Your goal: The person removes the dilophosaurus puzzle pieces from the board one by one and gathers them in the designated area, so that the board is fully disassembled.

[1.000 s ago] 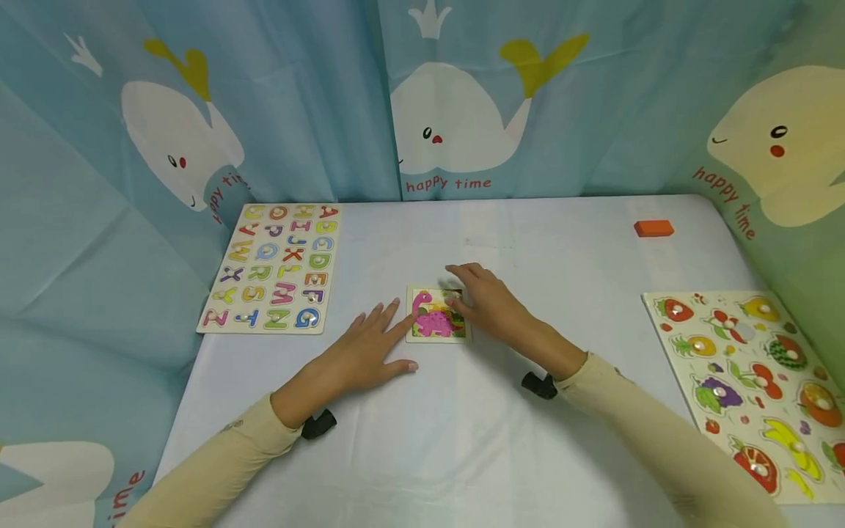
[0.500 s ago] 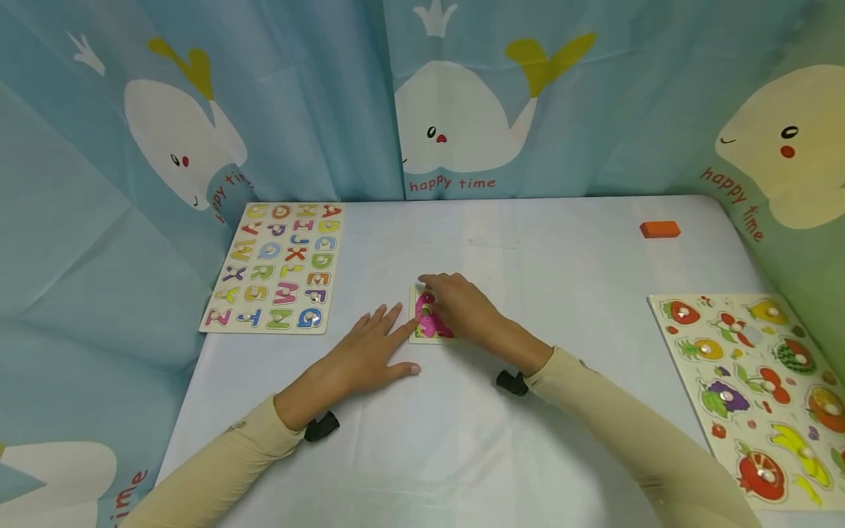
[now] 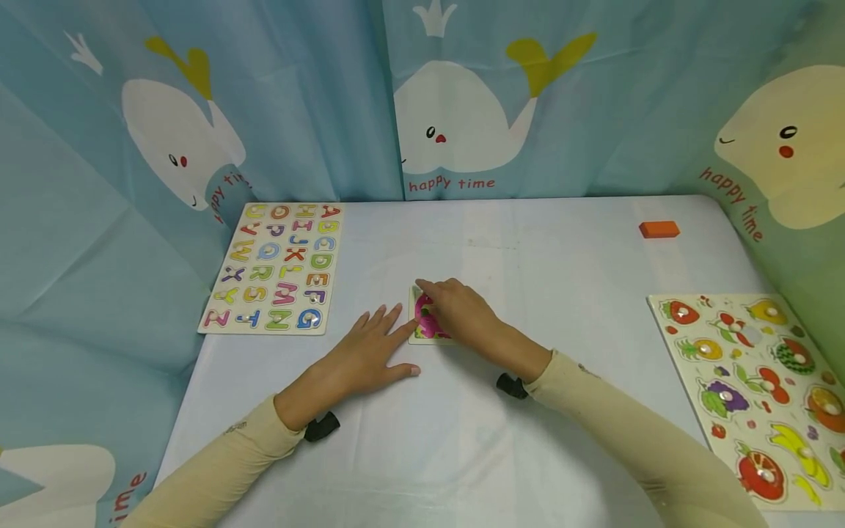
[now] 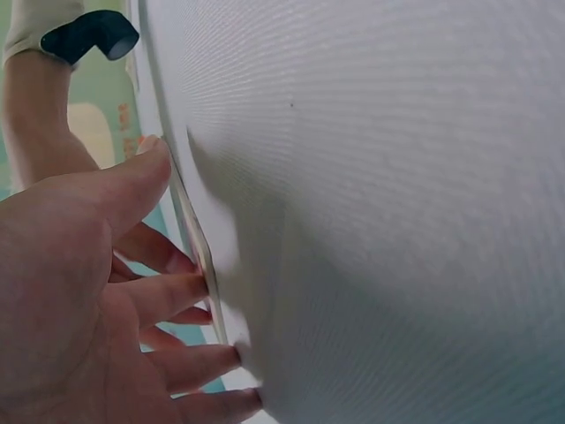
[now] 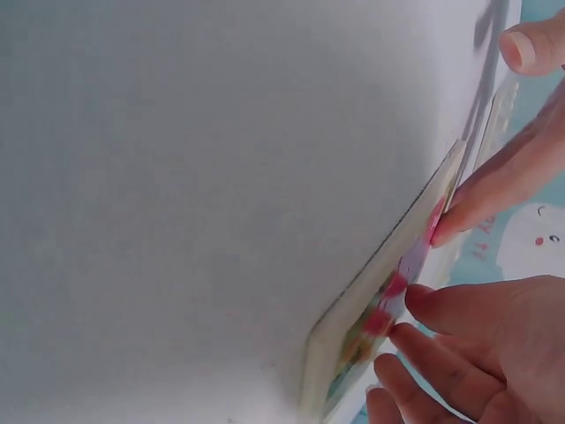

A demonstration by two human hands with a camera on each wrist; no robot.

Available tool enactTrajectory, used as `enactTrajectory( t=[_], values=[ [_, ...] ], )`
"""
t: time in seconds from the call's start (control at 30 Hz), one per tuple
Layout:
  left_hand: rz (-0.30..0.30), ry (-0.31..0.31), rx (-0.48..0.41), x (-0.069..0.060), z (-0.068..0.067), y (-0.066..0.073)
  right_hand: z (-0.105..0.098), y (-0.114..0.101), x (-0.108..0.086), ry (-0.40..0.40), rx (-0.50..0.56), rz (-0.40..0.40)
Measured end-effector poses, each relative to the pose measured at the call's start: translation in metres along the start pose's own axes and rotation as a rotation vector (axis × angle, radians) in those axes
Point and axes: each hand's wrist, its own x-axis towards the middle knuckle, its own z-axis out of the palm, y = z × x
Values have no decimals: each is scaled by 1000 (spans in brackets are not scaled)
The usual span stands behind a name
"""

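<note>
A small puzzle board (image 3: 413,339) with a pink dinosaur picture lies mid-table. My left hand (image 3: 361,354) rests beside it with fingers spread, its index fingertip touching the board's left side. Over the upper right of the board is my right hand (image 3: 462,314), which hides much of the picture. In the right wrist view, the right thumb (image 5: 441,305) and bent index finger come down close together at the picture surface. Whether they pinch a loose piece cannot be made out. A pale patch (image 5: 411,258) shows between pink parts of the picture.
An alphabet peg puzzle (image 3: 271,270) lies at the back left. On the right is a fruit peg puzzle (image 3: 746,396), and an orange block (image 3: 659,229) sits at the back right. Whale-print curtains (image 3: 317,95) border the table (image 3: 409,455).
My right hand has moved left over the puzzle board, covering more of the picture, and its fingers have shifted slightly since. My left hand has stayed at the board's left side.
</note>
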Motion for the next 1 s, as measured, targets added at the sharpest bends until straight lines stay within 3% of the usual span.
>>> enactTrajectory(
  t=[0.33,0.47,0.7,1.0],
  values=[
    [-16,-13,11,1,2,-1,-2,-3,8,-104,-143,-43],
    [-16,-18,6,2,1,-1,-4,-2,10,-170,-123,-32],
    [-22,-26,5,2,-1,0,-10,-2,15,-283,-69,66],
    [-23,-12,6,0,-2,2,-12,-2,17,-290,-55,68]
  ],
)
